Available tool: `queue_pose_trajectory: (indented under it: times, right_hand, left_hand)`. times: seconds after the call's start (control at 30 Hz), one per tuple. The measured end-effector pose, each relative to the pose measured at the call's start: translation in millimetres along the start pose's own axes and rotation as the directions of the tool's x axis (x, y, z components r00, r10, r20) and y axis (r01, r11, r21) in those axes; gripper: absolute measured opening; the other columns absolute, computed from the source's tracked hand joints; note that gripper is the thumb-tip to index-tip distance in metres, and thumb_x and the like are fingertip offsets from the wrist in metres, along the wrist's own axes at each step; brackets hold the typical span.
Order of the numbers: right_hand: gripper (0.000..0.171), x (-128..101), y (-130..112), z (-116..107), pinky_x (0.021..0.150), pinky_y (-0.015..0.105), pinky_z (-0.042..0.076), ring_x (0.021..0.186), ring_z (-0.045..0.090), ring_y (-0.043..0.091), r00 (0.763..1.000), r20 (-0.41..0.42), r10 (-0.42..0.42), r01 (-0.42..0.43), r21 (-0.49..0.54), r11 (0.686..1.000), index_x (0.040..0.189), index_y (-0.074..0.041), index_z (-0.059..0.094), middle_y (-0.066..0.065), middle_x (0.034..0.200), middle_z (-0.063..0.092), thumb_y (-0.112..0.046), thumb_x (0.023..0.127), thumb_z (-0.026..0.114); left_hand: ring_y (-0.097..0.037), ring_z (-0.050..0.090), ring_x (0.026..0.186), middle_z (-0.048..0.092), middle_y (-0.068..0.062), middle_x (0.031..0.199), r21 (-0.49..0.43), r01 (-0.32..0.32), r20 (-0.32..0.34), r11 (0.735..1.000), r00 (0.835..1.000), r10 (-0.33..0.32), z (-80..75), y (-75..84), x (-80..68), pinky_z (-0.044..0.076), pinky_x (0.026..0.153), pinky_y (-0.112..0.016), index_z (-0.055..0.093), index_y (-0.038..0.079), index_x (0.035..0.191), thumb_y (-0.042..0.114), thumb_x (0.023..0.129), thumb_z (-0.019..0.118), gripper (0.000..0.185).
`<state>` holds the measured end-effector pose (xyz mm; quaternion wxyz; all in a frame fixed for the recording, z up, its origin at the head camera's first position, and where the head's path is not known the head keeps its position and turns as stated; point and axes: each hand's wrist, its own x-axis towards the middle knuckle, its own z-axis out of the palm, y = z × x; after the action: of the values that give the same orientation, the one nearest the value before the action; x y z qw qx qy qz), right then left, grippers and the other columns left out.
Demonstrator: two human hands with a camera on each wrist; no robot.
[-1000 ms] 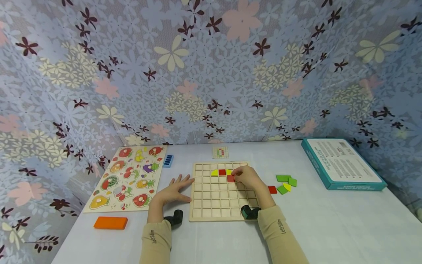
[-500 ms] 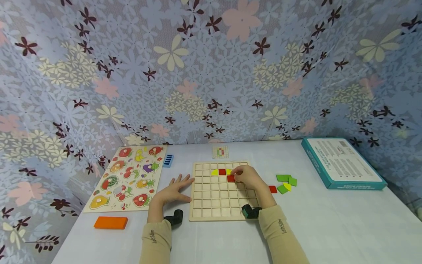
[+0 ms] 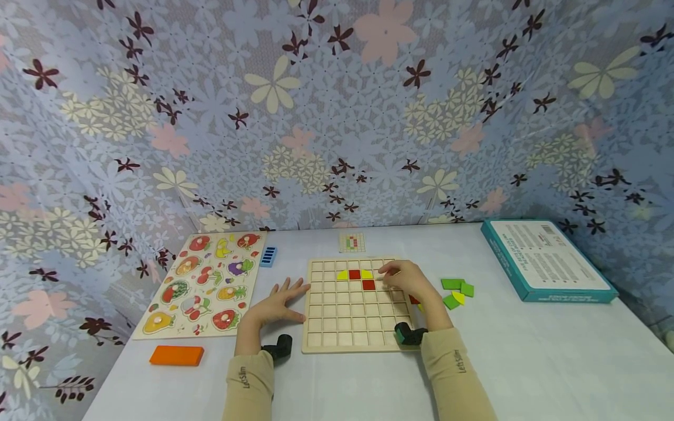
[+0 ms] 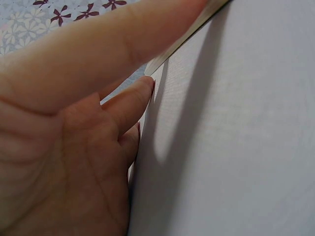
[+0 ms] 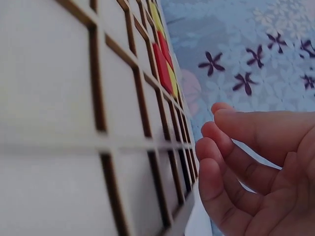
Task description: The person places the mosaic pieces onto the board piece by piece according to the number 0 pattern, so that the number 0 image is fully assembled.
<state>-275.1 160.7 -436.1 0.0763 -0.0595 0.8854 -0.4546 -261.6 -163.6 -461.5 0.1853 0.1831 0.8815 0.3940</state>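
Hovering loosely curled and empty over the wooden grid board [image 3: 350, 327], the right hand [image 3: 408, 280] sits at three o'clock of the red tile [image 3: 368, 285] — left hand [image 3: 276, 307] lies flat, fingers spread, at the board's nine o'clock edge.

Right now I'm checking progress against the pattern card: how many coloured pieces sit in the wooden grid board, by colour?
Red pieces: 2
Yellow pieces: 2
Total: 4
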Motion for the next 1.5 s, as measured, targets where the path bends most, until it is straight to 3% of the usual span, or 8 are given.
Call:
queue_pose_trajectory:
  times: [0.47, 0.67, 0.9, 1.17, 1.5]
  right_hand:
    - [0.026, -3.9, 18.4, -22.3, 0.074, 0.033, 0.053, 0.084, 0.056, 0.022, 0.995, -0.009, 0.104, -0.103, 0.037, 0.994, 0.111, 0.001, 0.061, 0.015, 0.101, 0.058, -0.008, 0.087, 0.058]
    - [0.025, -4.0, 22.9, -27.7, 0.071, 0.031, 0.052, 0.08, 0.057, 0.02, 0.991, -0.014, 0.134, -0.134, 0.034, 0.99, 0.108, 0.002, 0.061, 0.014, 0.097, 0.059, -0.009, 0.085, 0.06]
    - [0.025, -7.2, 30.5, -34.8, 0.065, 0.028, 0.049, 0.076, 0.053, 0.02, 0.991, 0.043, 0.129, -0.132, 0.063, 0.989, 0.104, 0.003, 0.062, 0.011, 0.09, 0.058, -0.004, 0.08, 0.064]
    - [0.023, -11.3, 35.9, -39.2, 0.063, 0.028, 0.048, 0.079, 0.052, 0.02, 0.987, 0.104, 0.12, -0.129, 0.086, 0.988, 0.101, 0.005, 0.061, 0.013, 0.093, 0.06, 0.001, 0.078, 0.065]
    - [0.033, -12.7, 36.0, -40.1, 0.067, 0.028, 0.049, 0.082, 0.051, 0.021, 0.981, 0.182, 0.071, -0.077, 0.026, 0.997, 0.102, 0.006, 0.06, 0.012, 0.094, 0.058, 0.009, 0.07, 0.068]
  left_hand:
    - [-0.034, -0.007, 0.14, 0.015, -0.011, 0.153, 0.003, -0.003, -0.004, 1.0, 1.0, 0.003, 0.7, 0.4, -0.4, -0.009, 0.113, -0.049, 0.036, 0.01, 0.142, 0.018, 0.071, 0.077, 0.082]
    - [-0.032, -0.008, 0.141, 0.016, -0.009, 0.153, -0.007, 0.007, -0.009, 1.0, 1.0, -0.007, 1.3, 0.4, -0.5, -0.009, 0.113, -0.048, 0.037, 0.011, 0.142, 0.018, 0.071, 0.077, 0.082]
    - [-0.033, -0.007, 0.141, 0.016, -0.01, 0.153, -0.007, 0.008, -0.016, 1.0, 1.0, -0.008, 1.4, 0.3, -0.7, -0.009, 0.113, -0.048, 0.037, 0.01, 0.142, 0.018, 0.071, 0.077, 0.082]
    - [-0.034, -0.006, 0.14, 0.016, -0.011, 0.153, -0.008, 0.001, -0.017, 1.0, 1.0, -0.001, 1.1, 0.0, -0.2, -0.008, 0.113, -0.05, 0.037, 0.01, 0.142, 0.018, 0.07, 0.077, 0.082]
    - [-0.034, -0.007, 0.14, 0.017, -0.011, 0.153, -0.002, -0.004, -0.016, 1.0, 1.0, 0.004, 1.3, -0.3, 0.3, -0.008, 0.113, -0.049, 0.037, 0.01, 0.142, 0.018, 0.071, 0.077, 0.082]
